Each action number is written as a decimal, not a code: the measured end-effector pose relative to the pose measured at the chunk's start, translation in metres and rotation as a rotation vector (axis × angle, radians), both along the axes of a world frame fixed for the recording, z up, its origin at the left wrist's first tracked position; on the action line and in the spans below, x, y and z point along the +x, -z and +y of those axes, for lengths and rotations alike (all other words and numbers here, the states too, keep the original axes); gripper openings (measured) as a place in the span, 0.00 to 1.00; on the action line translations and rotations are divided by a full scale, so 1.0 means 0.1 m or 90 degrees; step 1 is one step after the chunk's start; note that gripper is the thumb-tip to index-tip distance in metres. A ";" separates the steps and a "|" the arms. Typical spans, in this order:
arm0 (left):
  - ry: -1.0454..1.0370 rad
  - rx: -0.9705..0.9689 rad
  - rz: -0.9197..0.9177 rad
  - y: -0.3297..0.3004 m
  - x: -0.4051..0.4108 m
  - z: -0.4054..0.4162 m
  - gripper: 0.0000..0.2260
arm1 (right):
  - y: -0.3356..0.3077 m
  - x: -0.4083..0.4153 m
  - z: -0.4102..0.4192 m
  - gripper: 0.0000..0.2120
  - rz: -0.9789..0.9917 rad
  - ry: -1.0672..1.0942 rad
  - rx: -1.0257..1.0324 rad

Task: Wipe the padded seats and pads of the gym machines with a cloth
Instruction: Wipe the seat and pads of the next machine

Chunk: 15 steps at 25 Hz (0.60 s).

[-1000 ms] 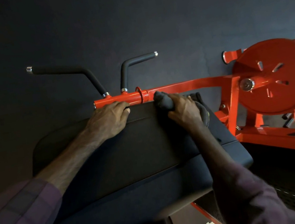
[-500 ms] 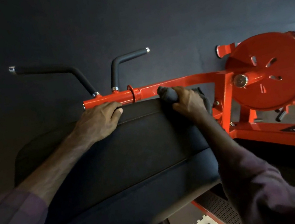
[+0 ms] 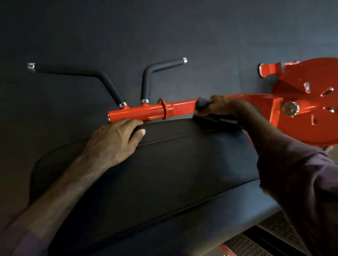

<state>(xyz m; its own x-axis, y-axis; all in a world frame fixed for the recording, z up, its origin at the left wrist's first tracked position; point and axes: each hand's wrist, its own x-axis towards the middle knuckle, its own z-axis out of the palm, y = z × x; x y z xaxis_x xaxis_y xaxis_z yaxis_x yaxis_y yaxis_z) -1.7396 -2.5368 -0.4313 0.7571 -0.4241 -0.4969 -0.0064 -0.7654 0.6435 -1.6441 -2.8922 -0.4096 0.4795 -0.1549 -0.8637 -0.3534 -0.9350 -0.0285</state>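
Head view, change: right hand (image 3: pixel 225 107) with the dark cloth (image 3: pixel 203 102) has slid off the pad's (image 3: pixel 171 172) top edge up against the orange bar (image 3: pixel 179 108).
Right hand: fingers curled round the cloth.
Left hand (image 3: pixel 116 141): stays flat on the pad's top edge, fingers straight.
Hard to see: most of the cloth, hidden under the fingers.

Head view — steep downward, close over black pad (image 3: pixel 162 185).

A broad black padded vinyl bench pad (image 3: pixel 173 183) carries the left hand (image 3: pixel 114 144) resting flat and a dark crumpled cloth (image 3: pixel 204 108) at its far edge.
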 end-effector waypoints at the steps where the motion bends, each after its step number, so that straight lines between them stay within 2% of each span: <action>1: 0.001 0.010 0.005 -0.02 -0.02 0.07 0.22 | 0.09 0.05 0.17 0.23 0.016 -0.051 -0.009; 2: 0.001 0.022 0.013 -0.04 -0.02 0.15 0.22 | 0.14 0.09 0.33 0.26 0.025 -0.089 -0.005; 4: -0.003 0.048 0.030 -0.07 -0.06 0.36 0.23 | 0.17 0.11 0.38 0.27 0.024 -0.077 0.017; 7: -0.022 0.086 0.032 -0.11 -0.22 0.74 0.25 | -0.01 0.17 0.09 0.19 0.090 0.003 0.009; 9: -0.059 0.105 0.014 -0.14 -0.36 0.94 0.26 | -0.03 0.18 0.17 0.29 0.094 -0.024 -0.032; 10: -0.074 0.109 0.009 -0.15 -0.40 0.99 0.25 | 0.03 0.18 0.35 0.31 0.089 -0.037 -0.018; 13: -0.114 0.095 0.018 -0.18 -0.50 1.06 0.25 | 0.24 0.09 1.22 0.22 0.056 -0.089 0.115; 15: -0.180 0.056 0.020 -0.19 -0.62 1.14 0.24 | 0.29 0.05 1.58 0.24 0.052 -0.110 0.162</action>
<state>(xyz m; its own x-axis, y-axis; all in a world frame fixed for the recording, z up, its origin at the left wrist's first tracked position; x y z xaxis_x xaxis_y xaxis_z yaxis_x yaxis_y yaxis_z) -1.8017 -2.4227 -0.4119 0.8228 -0.1526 -0.5475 0.2343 -0.7866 0.5712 -1.6395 -2.7338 -0.4388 0.4078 0.1483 -0.9010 -0.2013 -0.9478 -0.2471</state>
